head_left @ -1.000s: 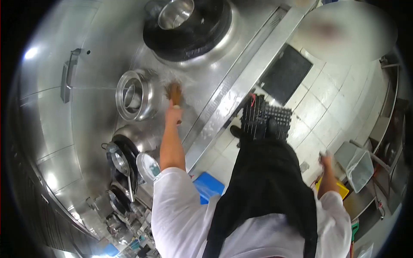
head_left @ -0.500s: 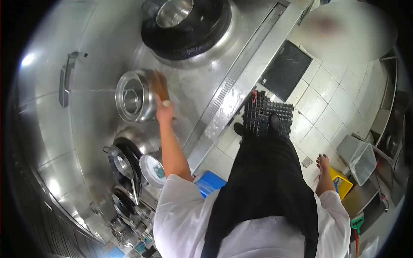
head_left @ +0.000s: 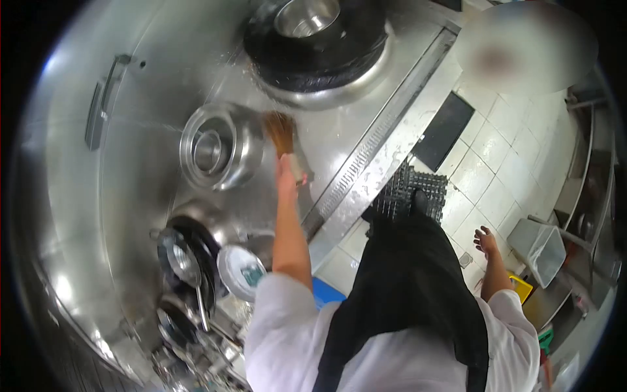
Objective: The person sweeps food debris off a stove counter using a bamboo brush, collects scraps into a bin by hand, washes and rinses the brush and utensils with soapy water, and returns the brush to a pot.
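Note:
My left hand (head_left: pixel 286 173) is closed round the pale handle of a brown wok brush (head_left: pixel 281 132), whose bristles rest on or just above the wet steel stove top (head_left: pixel 326 140). Beside the brush stands a round steel pot (head_left: pixel 243 147) with a smaller metal vessel (head_left: pixel 208 151) inside its opening. Beyond it sits a big black wok (head_left: pixel 313 68) holding a steel pot (head_left: pixel 307 18). Away from the stove, my right hand (head_left: pixel 484 242) hangs over the tiled floor, fingers apart and holding nothing.
A slotted drain channel (head_left: pixel 356 150) runs along the stove's front edge. To the left are a long-handled strainer (head_left: pixel 181 262) and a white bowl (head_left: pixel 240 271). A black rubber mat (head_left: pixel 424 189) lies at my feet. On the right stands a lined bin (head_left: pixel 539 251).
My left hand and the brush have shifted right, away from the round pot. The whole view has also shifted slightly. My right hand still hangs at my side.

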Demonstrator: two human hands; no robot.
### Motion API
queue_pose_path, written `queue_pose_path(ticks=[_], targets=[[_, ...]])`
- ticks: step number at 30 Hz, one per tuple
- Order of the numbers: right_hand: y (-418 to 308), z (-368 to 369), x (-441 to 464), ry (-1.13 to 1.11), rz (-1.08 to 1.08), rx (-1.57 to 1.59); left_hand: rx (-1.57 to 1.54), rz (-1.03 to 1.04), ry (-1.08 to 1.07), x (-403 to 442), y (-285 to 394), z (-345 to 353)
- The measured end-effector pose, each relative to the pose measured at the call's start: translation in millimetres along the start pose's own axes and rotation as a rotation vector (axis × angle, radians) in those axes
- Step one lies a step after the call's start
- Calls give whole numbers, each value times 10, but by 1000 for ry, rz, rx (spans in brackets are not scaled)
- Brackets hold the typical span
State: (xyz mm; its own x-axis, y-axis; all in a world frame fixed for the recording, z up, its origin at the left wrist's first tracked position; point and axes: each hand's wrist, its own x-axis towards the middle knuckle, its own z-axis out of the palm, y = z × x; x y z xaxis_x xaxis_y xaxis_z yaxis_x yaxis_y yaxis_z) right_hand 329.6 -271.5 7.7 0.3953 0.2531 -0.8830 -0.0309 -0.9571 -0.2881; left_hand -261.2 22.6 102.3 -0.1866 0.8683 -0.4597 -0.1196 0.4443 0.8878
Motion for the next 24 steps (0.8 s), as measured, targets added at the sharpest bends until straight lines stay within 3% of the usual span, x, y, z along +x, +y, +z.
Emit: queue_pose_path(ticks=[1,2,4,6,8,10,11,14,15,17,18,19,20,21,24], targets=[[4,44,-26,-3,-67,98,2,92,59,-24,15,30],[114,10,-124,-22,-111,146,-3,54,68,-66,-107,-17],[185,136,-54,31,-133,223,146,-192,-5,76,-54,-139],[267,167,-33,-23,-10,-114,164,-120,18,142,187,-28],[453,175,-114,-10,9,-77,-88,79,228,-54,54,50],[554,291,213,-13,-79,97,54,-61,166,-54,-41,-155],[570,296,381,-31,-69,-76,195,-174,69,52,5,-139],[148,332,180,345,-476,-567,-12,100,167,-75,-48,-12],[-11,399,-21,308,-482,-598,-5,84,211,-252,-95,-84],[-779,656,-261,414,-616,-318,305,-289,219,-200,122,22],[-1038,828,-261,454,-930,-212,286,-269,239,-131,128,82],[-1303,1028,-198,396,-1014,-183,612,111,366,-62,56,102],[-1661,1275,-495,206,-1087,-19,780,277,431,-243,-31,88],[-2009,1532,-779,45,-1005,-79,958,435,528,-426,-112,78],[-2711,2607,-1221,-628,-952,58,1130,366,547,-772,265,461]])
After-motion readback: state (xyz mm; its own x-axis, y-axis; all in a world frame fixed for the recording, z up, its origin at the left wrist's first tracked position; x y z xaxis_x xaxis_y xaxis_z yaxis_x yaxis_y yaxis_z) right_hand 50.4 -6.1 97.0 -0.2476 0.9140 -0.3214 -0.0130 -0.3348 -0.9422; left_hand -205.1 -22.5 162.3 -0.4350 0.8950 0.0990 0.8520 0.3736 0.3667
